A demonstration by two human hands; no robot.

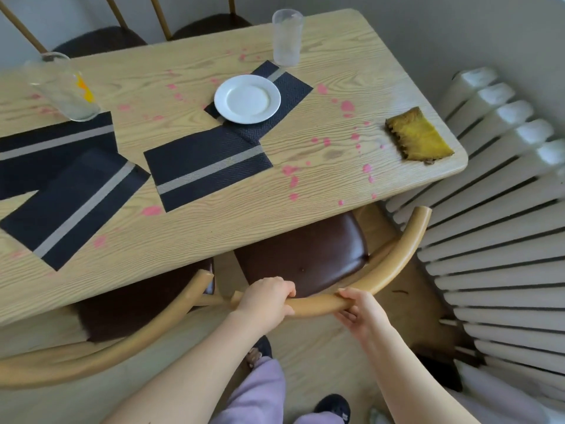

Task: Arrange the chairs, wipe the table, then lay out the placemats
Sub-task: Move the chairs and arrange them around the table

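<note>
Both hands grip the curved wooden back rail of a brown-seated chair tucked partly under the near edge of the table. My left hand curls over the rail from above; my right hand holds it from below, further right. A second chair stands to the left, also partly under the table. The tabletop carries pink stains and several dark placemats with a grey stripe, lying askew and overlapping. A yellow cloth lies near the right corner.
A white plate sits on the far placemat. One glass stands at the back, another glass at the left. A white radiator runs close along the right. Two more chairs stand behind the table.
</note>
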